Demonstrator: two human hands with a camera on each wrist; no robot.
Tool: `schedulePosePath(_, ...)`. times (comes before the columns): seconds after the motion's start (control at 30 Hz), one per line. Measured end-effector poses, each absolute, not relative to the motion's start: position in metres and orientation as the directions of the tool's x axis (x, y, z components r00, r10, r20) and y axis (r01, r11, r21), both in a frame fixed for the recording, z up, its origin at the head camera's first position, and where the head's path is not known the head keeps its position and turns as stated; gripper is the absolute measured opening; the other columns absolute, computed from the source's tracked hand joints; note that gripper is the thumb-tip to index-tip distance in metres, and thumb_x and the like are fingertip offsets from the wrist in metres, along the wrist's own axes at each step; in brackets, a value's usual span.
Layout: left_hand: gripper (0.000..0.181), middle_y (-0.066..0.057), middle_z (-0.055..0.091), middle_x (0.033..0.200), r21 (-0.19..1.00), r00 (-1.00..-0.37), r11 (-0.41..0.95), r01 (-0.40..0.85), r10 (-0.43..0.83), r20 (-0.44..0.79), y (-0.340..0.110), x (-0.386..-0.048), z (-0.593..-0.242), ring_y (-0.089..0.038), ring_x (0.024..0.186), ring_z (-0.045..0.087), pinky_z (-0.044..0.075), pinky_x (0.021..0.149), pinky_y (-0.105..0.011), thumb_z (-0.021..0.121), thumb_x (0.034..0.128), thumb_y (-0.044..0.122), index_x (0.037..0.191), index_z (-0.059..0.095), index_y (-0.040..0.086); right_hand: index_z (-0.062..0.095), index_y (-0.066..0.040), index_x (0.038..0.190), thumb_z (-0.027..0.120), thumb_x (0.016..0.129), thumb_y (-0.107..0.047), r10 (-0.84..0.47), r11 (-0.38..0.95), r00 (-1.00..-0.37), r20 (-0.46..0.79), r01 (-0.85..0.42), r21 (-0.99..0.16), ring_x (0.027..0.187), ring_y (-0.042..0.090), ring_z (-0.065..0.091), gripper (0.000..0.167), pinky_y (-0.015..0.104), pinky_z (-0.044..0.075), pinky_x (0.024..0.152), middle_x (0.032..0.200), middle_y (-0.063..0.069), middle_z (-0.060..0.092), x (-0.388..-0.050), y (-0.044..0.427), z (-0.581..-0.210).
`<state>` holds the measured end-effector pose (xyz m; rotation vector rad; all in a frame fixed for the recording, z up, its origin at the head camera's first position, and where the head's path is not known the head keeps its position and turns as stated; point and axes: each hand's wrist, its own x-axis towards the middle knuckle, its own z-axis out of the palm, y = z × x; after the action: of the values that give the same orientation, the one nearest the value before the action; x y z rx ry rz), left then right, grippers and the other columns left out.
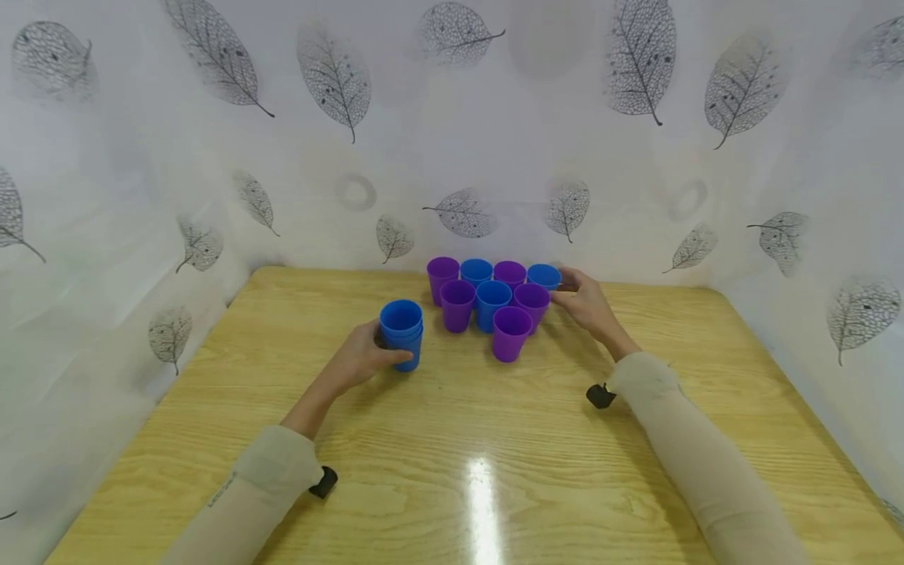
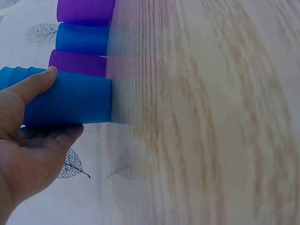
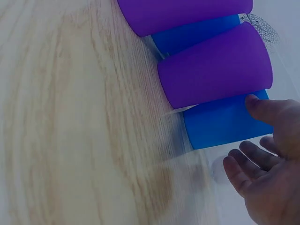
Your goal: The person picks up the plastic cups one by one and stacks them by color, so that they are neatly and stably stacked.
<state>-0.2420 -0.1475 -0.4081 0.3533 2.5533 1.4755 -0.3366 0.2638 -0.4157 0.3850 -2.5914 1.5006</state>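
My left hand [image 1: 360, 357] grips a stack of nested blue cups [image 1: 401, 318] left of the group, thumb on the near side and fingers behind. In the left wrist view the stack [image 2: 75, 99] stands upright with its base at the tabletop. My right hand [image 1: 588, 308] is at the blue cup [image 1: 544, 275] ending the back row on the right. In the right wrist view its thumb lies over this blue cup [image 3: 225, 123], while the loosely bent fingers [image 3: 239, 171] appear apart from the side. A purple cup [image 3: 215, 65] stands beside it.
Purple and blue cups form rows narrowing toward me, with a purple cup [image 1: 510, 336] at the front. A purple cup [image 1: 442, 275] ends the back row on the left. The wooden table [image 1: 424, 455] meets a leaf-patterned cloth [image 1: 466, 157] behind and at both sides.
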Motion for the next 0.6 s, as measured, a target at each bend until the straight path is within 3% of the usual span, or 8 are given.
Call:
schedulePosePath(0.13,0.071,-0.029,0.056,0.141,0.865,-0.958,0.490,0.107,0.283,-0.042,-0.1477,-0.2432,-0.4078,-0.044,0.133,0.053,0.042,0.113,-0.057,0.079,0.0919,0.015,0.148,0.043,-0.010,0.043,0.009,0.150,0.071,0.098,-0.009,-0.153,0.465,-0.964,0.218,-0.265,-0.845,0.124,0.043,0.057,0.061,0.025,0.050,0.094,0.136,0.033,0.058,-0.3389,0.2605,-0.4144)
schedulePosePath(0.37,0.071,-0.028,0.056,0.141,0.858,-0.958,0.504,0.103,0.282,-0.051,-0.1463,-0.2442,-0.4066,-0.043,0.133,0.053,0.042,0.113,-0.056,0.080,0.0917,0.015,0.148,0.044,-0.008,0.041,0.011,0.150,0.071,0.098,-0.009,-0.140,0.438,-0.977,0.163,-0.209,-0.875,0.130,0.047,0.053,0.063,0.054,0.046,0.109,0.142,0.034,0.053,-0.3409,0.2578,-0.4085)
schedulePosePath(0.6,0.071,-0.029,0.057,0.140,0.859,-0.960,0.506,0.085,0.273,-0.066,-0.1455,-0.2433,-0.4074,-0.043,0.132,0.054,0.043,0.112,-0.056,0.080,0.0911,0.015,0.147,0.044,-0.009,0.039,0.009,0.152,0.072,0.099,-0.015,-0.137,0.436,-0.980,0.146,-0.192,-0.879,0.133,0.044,0.052,0.067,0.052,0.044,0.112,0.146,0.031,0.052,-0.3471,0.2570,-0.4104)
